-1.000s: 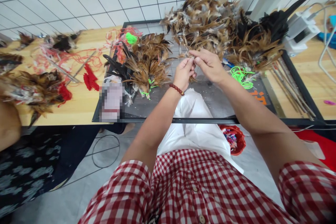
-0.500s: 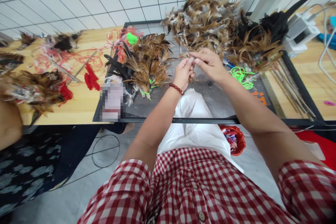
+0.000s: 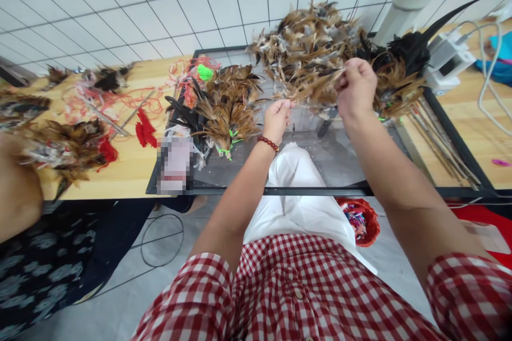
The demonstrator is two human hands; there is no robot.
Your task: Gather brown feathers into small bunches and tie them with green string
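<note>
My left hand [image 3: 279, 120], with a beaded bracelet at the wrist, is closed in a pinch over the framed work surface [image 3: 244, 173]. What its fingertips hold is too small to make out. My right hand [image 3: 357, 90] is raised farther right, fingers closed on what looks like a brown feather [image 3: 322, 87], which slants down toward my left fingertips. Behind both hands rises a large heap of brown and grey feathers [image 3: 308, 37]. Left of my left hand lies a bunch of brown feathers [image 3: 228, 101] with bright green string [image 3: 224, 152] at its base.
Black feathers [image 3: 404, 53] and a white charger [image 3: 450, 58] stand at the right, near thin sticks [image 3: 444, 141]. To the left are red string [image 3: 146, 129], more feather bunches [image 3: 64, 144] and another person's arm [image 3: 18, 192]. Below the table edge sits a red basket [image 3: 370, 224].
My hands were together at their fingertips; now my right hand has moved right and up, away from the left, with a brown feather showing between them. The view has shifted slightly.
</note>
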